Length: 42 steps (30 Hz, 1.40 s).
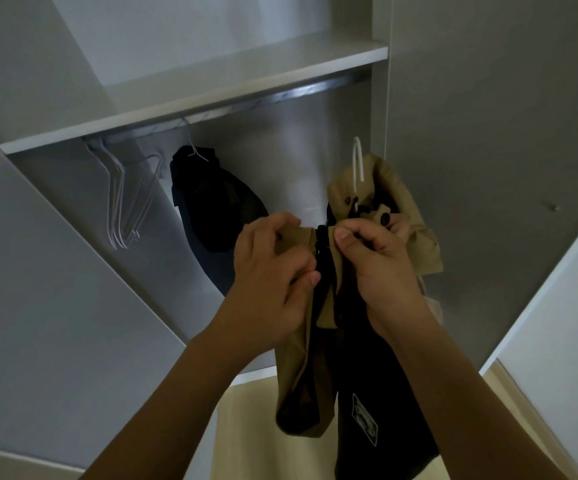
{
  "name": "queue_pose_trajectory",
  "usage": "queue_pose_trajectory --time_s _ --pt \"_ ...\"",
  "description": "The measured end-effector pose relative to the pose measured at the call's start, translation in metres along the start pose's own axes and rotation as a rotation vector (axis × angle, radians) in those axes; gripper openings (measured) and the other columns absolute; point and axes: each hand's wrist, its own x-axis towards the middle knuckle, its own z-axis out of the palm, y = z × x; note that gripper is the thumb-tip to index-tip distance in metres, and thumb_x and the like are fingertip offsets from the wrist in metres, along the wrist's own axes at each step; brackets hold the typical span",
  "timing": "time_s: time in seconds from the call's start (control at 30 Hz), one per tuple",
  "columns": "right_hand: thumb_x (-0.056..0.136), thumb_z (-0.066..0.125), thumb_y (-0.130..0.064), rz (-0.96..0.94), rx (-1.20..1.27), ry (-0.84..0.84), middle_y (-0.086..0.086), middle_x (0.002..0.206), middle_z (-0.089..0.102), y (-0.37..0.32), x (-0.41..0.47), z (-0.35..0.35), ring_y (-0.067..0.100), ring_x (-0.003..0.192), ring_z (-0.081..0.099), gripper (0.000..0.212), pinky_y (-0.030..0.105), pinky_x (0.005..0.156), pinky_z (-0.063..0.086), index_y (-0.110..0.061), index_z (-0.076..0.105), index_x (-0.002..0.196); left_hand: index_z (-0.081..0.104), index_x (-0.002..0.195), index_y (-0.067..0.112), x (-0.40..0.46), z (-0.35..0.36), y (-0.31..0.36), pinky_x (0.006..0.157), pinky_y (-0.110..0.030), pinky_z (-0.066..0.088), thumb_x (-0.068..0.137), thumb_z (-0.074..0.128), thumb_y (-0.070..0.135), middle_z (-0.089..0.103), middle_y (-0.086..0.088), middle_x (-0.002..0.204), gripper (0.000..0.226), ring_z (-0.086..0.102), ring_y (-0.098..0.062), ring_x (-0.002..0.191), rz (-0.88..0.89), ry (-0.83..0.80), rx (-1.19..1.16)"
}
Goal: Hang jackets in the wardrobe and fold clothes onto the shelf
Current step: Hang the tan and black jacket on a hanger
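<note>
Both hands work at the front of a tan jacket [415, 237] held up inside the open wardrobe [453, 133], toward its right side. The left hand [273, 282] pinches the left front edge, fingers curled on the cloth; the right hand [381, 268] grips the right edge, thumb pressed over the fabric — the black zipper [322, 247] runs between them. The jacket's dark lining hangs below, showing a white printed label [365, 424]. A white hanger hook [357, 161] rises from the collar, not on the rail [280, 95]. A black jacket [211, 209] hangs from the rail on a wire hanger, with empty white hangers [124, 199] to its left — under the shelf [211, 95].
</note>
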Motion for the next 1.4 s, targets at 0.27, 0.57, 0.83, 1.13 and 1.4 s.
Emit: queue_pose_trajectory --time_s 0.27,0.57,0.83,1.13,1.4 --pt "0.092 0.063 -0.020 0.041 0.072 0.104 0.003 0.130 0.035 0.001 0.006 -0.009 0.021 0.119 0.051 0.020 0.036 0.101 0.048 -0.026 0.074 0.077 0.053 0.079 0.030 0.001 -0.010 0.006 0.119 -0.056 0.007 0.086 0.045 0.038 0.042 0.010 0.128 0.014 0.027 -0.006 0.133 0.045 -0.264 -0.183" --pt "0.095 0.059 -0.021 0.030 -0.077 -0.118 -0.007 0.120 0.037 -0.007 0.001 -0.014 0.002 0.118 0.043 0.025 0.014 0.093 0.040 -0.029 0.072 0.075 0.067 0.088 0.026 0.054 -0.011 0.004 0.074 -0.017 0.050 0.099 0.052 0.021 0.065 0.015 0.078 0.018 0.062 0.000 0.078 -0.275 -0.246 -0.588" --pt "0.089 0.067 -0.023 -0.009 -0.161 -0.090 -0.015 0.111 0.034 -0.012 0.002 -0.018 -0.024 0.099 0.037 0.022 -0.004 0.082 0.036 -0.034 0.071 0.070 0.060 0.081 0.027 0.047 0.002 0.008 0.067 -0.016 0.050 0.091 0.064 0.020 0.067 0.008 0.078 0.013 0.064 -0.007 0.073 -0.340 -0.008 -0.565" --pt "0.088 0.068 -0.020 0.000 -0.096 0.022 -0.009 0.118 0.035 -0.007 -0.002 -0.006 -0.004 0.107 0.048 0.020 0.012 0.086 0.046 -0.029 0.071 0.070 0.059 0.088 0.026 0.028 0.001 0.008 0.078 -0.020 0.052 0.092 0.062 0.012 0.064 0.013 0.080 0.016 0.063 -0.003 0.081 -0.338 -0.043 -0.588" --pt "0.090 0.066 -0.021 0.031 -0.094 -0.024 -0.008 0.115 0.037 -0.012 0.004 -0.010 0.003 0.108 0.050 0.015 0.019 0.089 0.047 -0.027 0.071 0.077 0.063 0.079 0.022 0.031 -0.001 0.009 0.068 -0.028 0.052 0.089 0.064 0.032 0.060 0.002 0.075 0.015 0.060 -0.010 0.071 -0.497 -0.179 -0.590"
